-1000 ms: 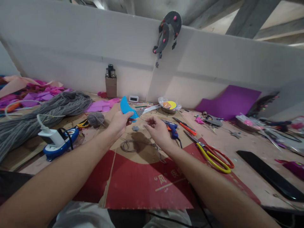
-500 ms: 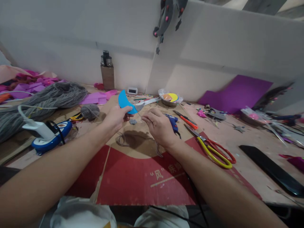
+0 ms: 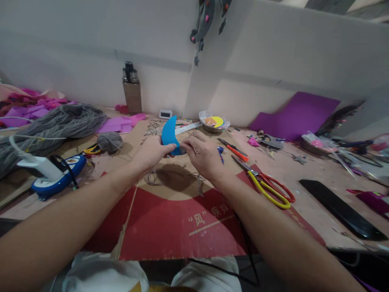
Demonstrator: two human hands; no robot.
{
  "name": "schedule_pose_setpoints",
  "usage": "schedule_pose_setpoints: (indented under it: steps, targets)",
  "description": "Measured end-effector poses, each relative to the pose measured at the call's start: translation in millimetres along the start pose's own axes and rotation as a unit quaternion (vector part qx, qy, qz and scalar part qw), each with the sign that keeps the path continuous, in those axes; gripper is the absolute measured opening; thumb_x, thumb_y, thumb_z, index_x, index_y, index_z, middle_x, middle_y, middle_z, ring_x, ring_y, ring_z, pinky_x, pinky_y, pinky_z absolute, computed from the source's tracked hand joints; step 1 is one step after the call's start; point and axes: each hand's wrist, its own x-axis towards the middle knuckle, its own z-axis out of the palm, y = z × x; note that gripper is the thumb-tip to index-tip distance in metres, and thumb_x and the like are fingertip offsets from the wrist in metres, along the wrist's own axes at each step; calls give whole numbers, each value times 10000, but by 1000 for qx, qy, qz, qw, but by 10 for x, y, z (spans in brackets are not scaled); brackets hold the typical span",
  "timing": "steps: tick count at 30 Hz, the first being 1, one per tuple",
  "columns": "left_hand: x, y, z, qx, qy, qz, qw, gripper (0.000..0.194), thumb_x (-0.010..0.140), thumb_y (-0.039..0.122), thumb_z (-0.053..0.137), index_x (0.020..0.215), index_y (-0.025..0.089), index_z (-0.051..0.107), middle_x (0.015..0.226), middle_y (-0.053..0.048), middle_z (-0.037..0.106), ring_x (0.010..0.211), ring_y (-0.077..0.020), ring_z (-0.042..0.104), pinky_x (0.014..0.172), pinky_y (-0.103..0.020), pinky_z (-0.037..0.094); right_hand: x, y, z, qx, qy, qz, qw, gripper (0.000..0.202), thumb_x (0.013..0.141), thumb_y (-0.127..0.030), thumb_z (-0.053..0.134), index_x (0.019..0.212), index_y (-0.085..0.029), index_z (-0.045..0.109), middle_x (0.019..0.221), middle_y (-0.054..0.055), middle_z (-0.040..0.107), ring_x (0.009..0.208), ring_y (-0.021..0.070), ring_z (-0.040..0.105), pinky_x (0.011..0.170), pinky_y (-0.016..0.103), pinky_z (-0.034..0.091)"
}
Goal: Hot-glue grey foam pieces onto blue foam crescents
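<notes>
So, my left hand [image 3: 152, 149] is pinching blue curved piece [image 3: 168, 133], right hand [image 3: 203, 156] is pinching its gray end [image 3: 182, 150]. Scissors [image 3: 253, 172] are lying beside right arm.

In the upper middle of the frame, a dark ornament [image 3: 204, 25] with pink dots hangs before the pale wall [image 3: 75, 48]. Left of the centre, a brown bottle [image 3: 132, 96] with dark top stands upright, and a small white device [image 3: 165, 114] with dark display is at its right. A purple sheet [image 3: 299, 117] is at the right, and a long black object [image 3: 338, 206] lies on the bench [image 3: 287, 172], lower right.
</notes>
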Motion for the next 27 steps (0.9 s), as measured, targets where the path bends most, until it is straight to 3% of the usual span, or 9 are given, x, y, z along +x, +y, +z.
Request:
schedule_pose_setpoints:
  steps: [8,11,15,19,27]
  targets:
    - [64,-96,-16,-81,-71,5,994,250,679,368,701,755,137,641,641,-39,637,538,-131,548,541,-269,420,25,32,-10,104,38,95,989,140,867,-218,586,732,-188,608,770,20,550,737,142,516,678,282,405]
    - [74,-104,-19,-134,-104,-20,985,283,672,366,722,823,137,651,675,-42,643,564,-132,562,545,-262,418,39,33,-17,182,34,166,969,114,830,-248,628,736,-190,601,723,-3,559,668,125,483,636,276,388]
    - [62,-63,-19,-181,-121,-31,975,239,678,357,722,745,139,649,652,-41,636,548,-114,546,533,-246,403,62,-2,-33,288,10,236,928,162,819,-296,630,717,-188,565,650,-33,528,589,96,440,576,255,364]
    - [32,-18,-23,-202,-120,-30,972,232,690,358,722,715,138,650,634,-36,635,545,-105,545,526,-229,387,75,-34,-41,323,10,258,910,184,815,-311,621,703,-189,543,631,-42,508,572,85,430,557,242,360]
    - [19,-36,-12,-210,-131,-44,968,247,678,365,748,722,133,677,649,-45,643,545,-102,550,535,-229,394,47,24,28,325,12,257,910,190,810,-349,615,720,-192,557,674,-21,538,606,97,452,561,245,367]
